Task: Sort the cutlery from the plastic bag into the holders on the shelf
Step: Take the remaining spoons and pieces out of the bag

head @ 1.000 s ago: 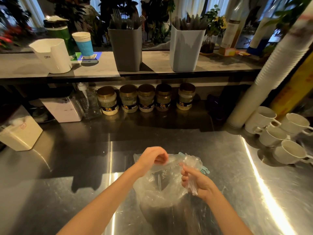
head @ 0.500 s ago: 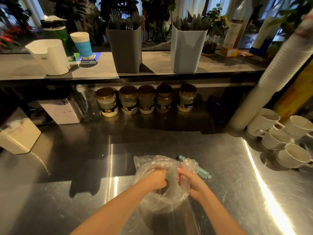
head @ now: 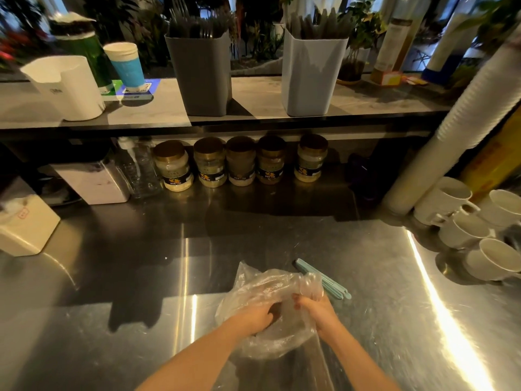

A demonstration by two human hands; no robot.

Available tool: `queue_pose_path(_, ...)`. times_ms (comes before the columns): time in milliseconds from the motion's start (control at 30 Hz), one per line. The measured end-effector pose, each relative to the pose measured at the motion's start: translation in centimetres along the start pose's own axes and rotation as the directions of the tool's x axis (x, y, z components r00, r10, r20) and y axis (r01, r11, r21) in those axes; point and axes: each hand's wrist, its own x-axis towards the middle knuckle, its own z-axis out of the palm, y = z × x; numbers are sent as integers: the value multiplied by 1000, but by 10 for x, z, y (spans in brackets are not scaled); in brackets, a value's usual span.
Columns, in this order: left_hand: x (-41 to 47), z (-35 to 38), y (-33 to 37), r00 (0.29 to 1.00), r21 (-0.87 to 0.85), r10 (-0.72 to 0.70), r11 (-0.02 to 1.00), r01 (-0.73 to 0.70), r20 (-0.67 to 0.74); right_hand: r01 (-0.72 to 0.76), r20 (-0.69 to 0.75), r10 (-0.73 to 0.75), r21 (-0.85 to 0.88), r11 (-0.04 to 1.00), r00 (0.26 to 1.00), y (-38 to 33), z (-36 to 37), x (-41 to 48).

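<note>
In the lower middle of the frame a clear bag (head: 262,286) lies crumpled on the steel counter (head: 282,235), its mouth turned up toward the camera. The left hand (head: 253,317) is pushed into that mouth. Its fingers curl down behind the plastic, and it cannot be told whether they hold anything. The right hand (head: 320,310) pinches the bag's right rim, gathering the plastic between thumb and fingers. Whatever the bag holds is blurred by the film. Just right of the bag, partly under its edge, lies a teal piece (head: 327,282) made of long narrow bars; whether it is cutlery or a clip cannot be told.

Across the top runs the shelf (head: 253,97). A grey holder (head: 201,77) stands at upper centre, full of dark forks (head: 194,26). A pale holder (head: 310,74) stands to its right, packed with dark handles (head: 315,24). At upper left on the shelf are a white jug (head: 70,88) and a blue cup (head: 127,66).

Under the shelf, in the middle of the frame, five jars (head: 242,162) stand in a row at the back of the counter, with a clear bottle (head: 138,167) to their left. A white box (head: 25,224) sits at the left edge. At the right edge, white mugs (head: 465,230) cluster beside a slanting stack of cups (head: 465,108).
</note>
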Motion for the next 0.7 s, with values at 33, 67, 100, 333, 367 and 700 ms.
queue_pose_path(33,0,0,0,1000,-6,16,1000,-16,3,10,2,-10,-23,1000,1000,2,1,1)
queue_pose_path(67,-1,-2,2,999,-24,24,999,-23,24,22,11,-21,-41,999,1000,4,3,2)
queue_pose_path(100,0,-2,2,998,-35,41,999,-39,50,23,6,-23,-71,997,1000,5,4,3)
queue_pose_path(333,-5,-15,-5,995,-120,78,990,-70,62,115,0,-119,-226,967,993,8,6,2)
queue_pose_path(367,-5,-15,-6,995,-118,86,990,-79,51,131,-4,-135,-226,965,991,7,6,-1)
queue_pose_path(700,-14,-13,7,988,-75,27,997,-16,151,142,-29,-151,-197,970,988,10,10,-4)
